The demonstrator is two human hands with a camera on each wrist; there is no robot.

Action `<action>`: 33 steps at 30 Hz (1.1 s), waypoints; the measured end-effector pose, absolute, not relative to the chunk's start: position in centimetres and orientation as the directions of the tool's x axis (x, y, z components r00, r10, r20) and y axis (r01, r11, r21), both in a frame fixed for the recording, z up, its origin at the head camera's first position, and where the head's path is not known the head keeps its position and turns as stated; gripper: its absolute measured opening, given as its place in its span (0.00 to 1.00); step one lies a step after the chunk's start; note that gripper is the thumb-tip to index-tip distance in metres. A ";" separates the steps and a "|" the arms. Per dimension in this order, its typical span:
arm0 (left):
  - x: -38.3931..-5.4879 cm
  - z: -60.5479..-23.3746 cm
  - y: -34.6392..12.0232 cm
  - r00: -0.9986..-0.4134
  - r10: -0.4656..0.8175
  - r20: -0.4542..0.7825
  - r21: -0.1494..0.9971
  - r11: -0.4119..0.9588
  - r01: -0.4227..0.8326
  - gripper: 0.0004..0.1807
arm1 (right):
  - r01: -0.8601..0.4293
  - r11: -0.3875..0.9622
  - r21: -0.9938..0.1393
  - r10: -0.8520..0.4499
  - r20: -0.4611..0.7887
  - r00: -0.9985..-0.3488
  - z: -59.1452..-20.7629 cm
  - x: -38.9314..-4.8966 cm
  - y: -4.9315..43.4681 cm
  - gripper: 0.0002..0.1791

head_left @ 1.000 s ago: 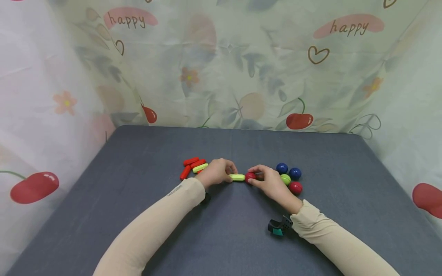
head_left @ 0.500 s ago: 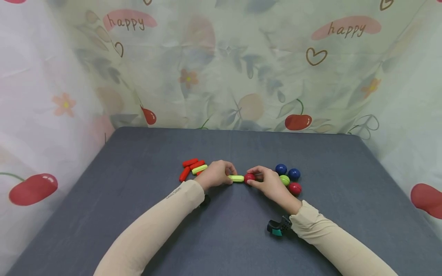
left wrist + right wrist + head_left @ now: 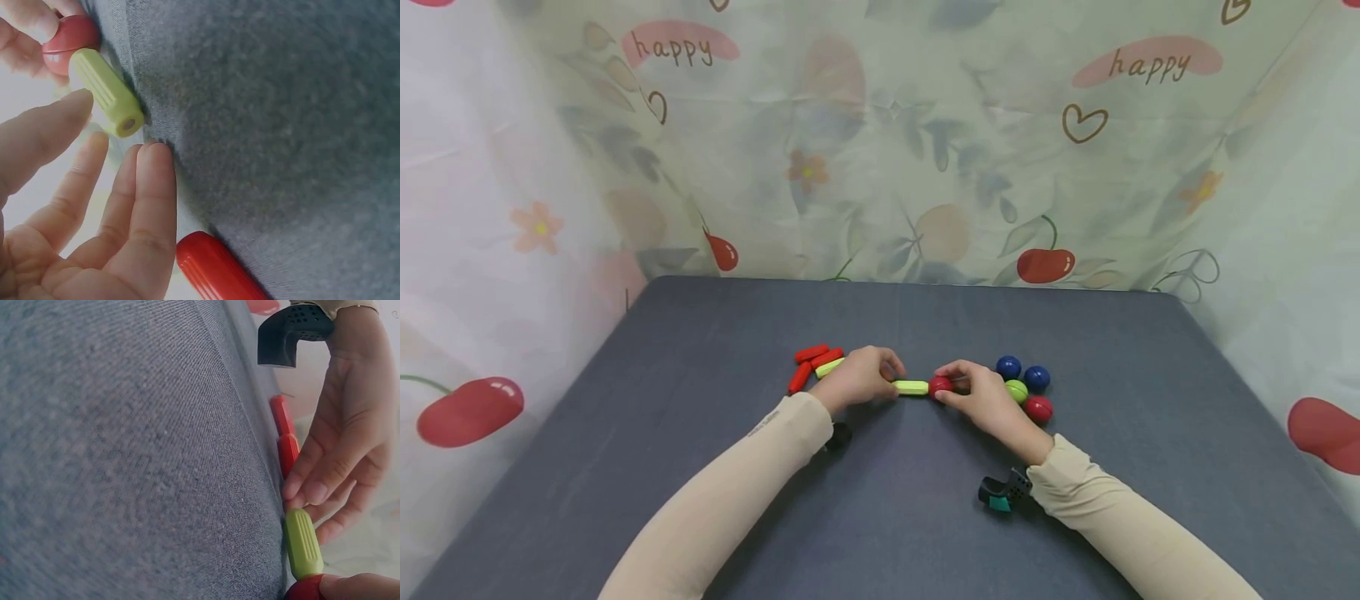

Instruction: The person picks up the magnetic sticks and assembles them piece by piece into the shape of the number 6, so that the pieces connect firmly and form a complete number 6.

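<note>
My right hand (image 3: pixel 981 396) pinches a red ball (image 3: pixel 940 387) between thumb and fingers. Joined end-on to that ball is a ribbed yellow-green rod (image 3: pixel 912 388), lying low over the tabletop and pointing left. In the left wrist view the rod's free end (image 3: pixel 129 125) shows a grey round spot. My left hand (image 3: pixel 859 379) is just left of the rod, its fingers loosely extended and spread around that free end. The thumb overlaps the rod's side in the left wrist view, while the other fingertips are apart from it.
Left of my left hand lie several red rods (image 3: pixel 800 377) and another yellow-green rod (image 3: pixel 830 367), partly hidden by it. Beside my right hand sit blue balls (image 3: pixel 1037 379), a green ball (image 3: pixel 1017 391) and another red ball (image 3: pixel 1038 409). A dark grey cloth (image 3: pixel 880 533) covers the table.
My left hand has loosened its fingers from the yellow-green rod and shifted slightly left. The right hand keeps its hold on the red ball, nearly still.
</note>
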State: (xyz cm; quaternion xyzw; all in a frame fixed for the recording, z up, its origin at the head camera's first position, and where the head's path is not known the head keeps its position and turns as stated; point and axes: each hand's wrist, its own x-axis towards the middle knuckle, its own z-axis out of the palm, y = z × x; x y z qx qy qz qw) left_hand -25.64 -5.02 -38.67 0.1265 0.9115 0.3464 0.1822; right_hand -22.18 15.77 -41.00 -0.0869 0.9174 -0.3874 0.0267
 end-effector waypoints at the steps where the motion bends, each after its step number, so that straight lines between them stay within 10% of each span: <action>1: -25.6 -38.7 -5.1 -0.902 0.355 -0.244 0.679 0.727 0.103 0.13 | -0.138 0.685 -0.715 -0.179 0.018 -0.984 -41.0 -22.2 15.8 0.17; 33: -25.8 -39.2 -4.7 -0.918 0.333 -0.216 0.643 0.756 0.123 0.06 | -0.205 0.655 -0.727 -0.287 0.011 -0.958 -38.5 -20.8 16.6 0.27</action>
